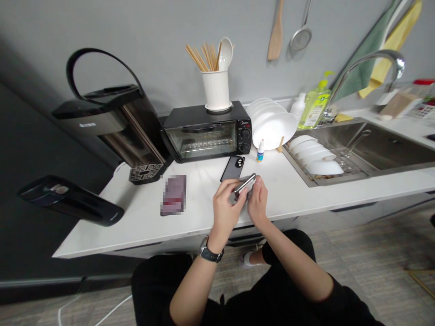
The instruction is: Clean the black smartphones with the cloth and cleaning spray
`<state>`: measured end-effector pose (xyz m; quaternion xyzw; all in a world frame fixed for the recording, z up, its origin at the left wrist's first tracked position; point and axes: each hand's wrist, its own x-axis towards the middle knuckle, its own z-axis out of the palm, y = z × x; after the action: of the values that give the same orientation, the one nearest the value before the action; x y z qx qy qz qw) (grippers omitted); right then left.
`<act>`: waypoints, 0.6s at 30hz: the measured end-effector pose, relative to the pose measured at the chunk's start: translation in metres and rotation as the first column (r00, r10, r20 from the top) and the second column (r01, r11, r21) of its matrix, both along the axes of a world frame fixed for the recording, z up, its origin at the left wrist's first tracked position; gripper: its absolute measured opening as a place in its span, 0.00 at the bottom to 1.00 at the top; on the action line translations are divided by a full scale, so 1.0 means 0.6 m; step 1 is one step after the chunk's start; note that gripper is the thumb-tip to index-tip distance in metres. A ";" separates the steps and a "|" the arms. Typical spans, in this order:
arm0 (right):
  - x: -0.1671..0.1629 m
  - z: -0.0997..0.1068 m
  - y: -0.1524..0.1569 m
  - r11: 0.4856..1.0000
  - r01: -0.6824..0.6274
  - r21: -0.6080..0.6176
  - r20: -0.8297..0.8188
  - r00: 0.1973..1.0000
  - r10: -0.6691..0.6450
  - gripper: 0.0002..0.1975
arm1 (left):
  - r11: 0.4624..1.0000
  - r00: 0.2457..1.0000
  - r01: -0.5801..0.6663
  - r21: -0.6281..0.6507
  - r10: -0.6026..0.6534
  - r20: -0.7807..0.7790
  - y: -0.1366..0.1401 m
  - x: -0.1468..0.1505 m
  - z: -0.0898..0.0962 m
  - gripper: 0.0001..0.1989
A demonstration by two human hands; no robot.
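Chopsticks [212, 59] stand in a cup [215, 88]; both hands [224, 206] hold a phone [247, 183].

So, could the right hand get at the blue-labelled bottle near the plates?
Probably yes: the bottle stands beyond the right hand, with only counter between, though that hand seems to touch the phone-like object in the left hand.

Mostly black on me: a plain top [343, 299] with sleeves stopping around the elbow, forearms [288, 253] bare, plus black trousers [159, 276]. I've got a wristwatch [212, 256] just behind my left hand [226, 210], dark band, silvery case. One whitish low-cut shoe [247, 259] shows too, kinda blurry.
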<state>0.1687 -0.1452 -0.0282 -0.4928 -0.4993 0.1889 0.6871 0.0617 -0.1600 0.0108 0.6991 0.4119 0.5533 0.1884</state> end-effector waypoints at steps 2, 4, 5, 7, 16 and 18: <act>-0.006 0.017 -0.007 0.999 0.036 0.027 -0.065 0.997 -0.035 0.21 | 1.000 0.999 0.024 -0.003 -0.024 0.029 0.006 0.011 -0.007 0.06; -0.010 0.034 -0.011 0.997 0.049 0.058 -0.103 0.994 -0.043 0.21 | 0.998 0.997 0.051 -0.023 -0.050 0.057 0.010 0.017 -0.022 0.06; -0.010 0.040 -0.012 0.997 0.041 0.071 -0.107 0.994 -0.033 0.20 | 0.996 0.995 0.075 -0.047 -0.071 0.070 0.011 0.018 -0.031 0.06; -0.010 0.048 -0.011 0.997 0.019 0.077 -0.088 0.996 -0.012 0.20 | 0.980 0.988 0.139 -0.142 -0.129 0.083 0.012 0.018 -0.050 0.13; -0.001 0.056 0.000 0.990 0.080 0.115 0.076 0.993 -0.089 0.18 | 0.905 0.982 0.147 -0.400 -0.181 -0.048 0.023 -0.001 -0.089 0.24; 0.003 0.061 0.004 0.980 0.084 0.180 0.156 0.981 -0.112 0.17 | 0.906 0.980 0.144 -0.397 -0.186 -0.067 0.025 -0.003 -0.091 0.24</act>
<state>0.1707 -0.1429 0.0084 -0.4696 -0.5441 0.0694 0.6919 0.0597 -0.1451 -0.0436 0.7074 0.4625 0.4052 0.3485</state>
